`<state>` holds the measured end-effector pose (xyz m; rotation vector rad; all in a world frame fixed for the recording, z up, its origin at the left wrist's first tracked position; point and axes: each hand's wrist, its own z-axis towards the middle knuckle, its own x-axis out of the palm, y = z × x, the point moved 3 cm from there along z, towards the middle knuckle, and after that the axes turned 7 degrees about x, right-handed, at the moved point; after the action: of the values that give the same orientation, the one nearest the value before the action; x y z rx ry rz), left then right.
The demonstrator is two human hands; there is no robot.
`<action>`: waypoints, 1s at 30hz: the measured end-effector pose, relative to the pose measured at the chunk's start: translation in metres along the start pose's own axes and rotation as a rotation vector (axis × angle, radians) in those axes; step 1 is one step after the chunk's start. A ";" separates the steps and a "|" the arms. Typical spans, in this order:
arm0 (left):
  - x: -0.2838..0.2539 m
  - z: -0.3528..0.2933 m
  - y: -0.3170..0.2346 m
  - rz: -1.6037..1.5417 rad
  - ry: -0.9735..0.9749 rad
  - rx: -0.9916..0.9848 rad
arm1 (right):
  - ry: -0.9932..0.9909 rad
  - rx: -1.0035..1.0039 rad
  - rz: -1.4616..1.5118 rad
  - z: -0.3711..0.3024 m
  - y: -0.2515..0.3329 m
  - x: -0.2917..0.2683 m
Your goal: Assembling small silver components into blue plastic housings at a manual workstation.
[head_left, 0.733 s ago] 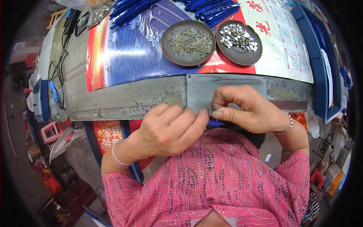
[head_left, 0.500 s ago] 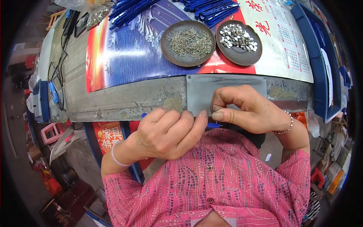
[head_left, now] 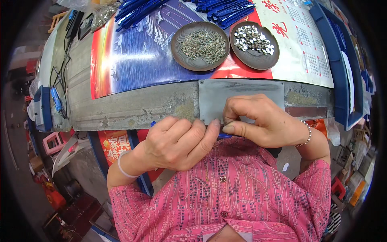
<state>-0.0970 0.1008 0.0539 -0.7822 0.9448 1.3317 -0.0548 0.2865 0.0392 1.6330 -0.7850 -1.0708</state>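
- Holding a blue strip [head_left: 225,136] in the left hand [head_left: 175,141], fingers curled over and closed round most of the length, with one blue end poking out past the knuckles and another bit of blue showing just under the right thumb
- Taking both bits of blue for one piece, though unable to see the middle behind the fingers
- Bent into a ring on the right hand [head_left: 264,123], thumb and forefinger with tips close together, just beside the left fingertips
- Cannot tell of any small part pinched between those right tips, nor of a fully closed pinch
- Working at the near edge of the bench [head_left: 133,109], by a grey sheet [head_left: 242,88]; cannot tell between resting the strip on the edge and holding it clear
- Judging by the pose, in the middle of close two-handed fingertip work towards the right-hand part of the strip
- Seems to call next for a steady left grip and a small, exact movement of the right fingertips
- Lying beyond the hands, on a poster [head_left: 141,68]: a brown dish [head_left: 189,64] of thin metal pins [head_left: 203,46], and right beside it a second brown dish [head_left: 256,62] of shiny round caps [head_left: 254,40]
- Farther off, piled loosely: more blue strips [head_left: 139,12]
- Standing along the right side: a blue tray [head_left: 340,84]
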 end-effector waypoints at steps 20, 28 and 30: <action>0.021 0.012 -0.008 -0.113 -0.052 -0.074 | -0.045 -0.091 -0.267 -0.011 0.005 -0.004; 0.025 0.019 0.004 -0.069 -0.171 -0.181 | -0.495 -0.474 -0.887 -0.025 0.019 0.003; 0.032 0.019 0.006 -0.181 -0.226 -0.373 | -0.478 -0.428 -0.685 -0.021 0.010 -0.012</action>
<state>-0.1006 0.1326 0.0337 -0.9517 0.4401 1.4191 -0.0405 0.3014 0.0545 1.2988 -0.2304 -2.0093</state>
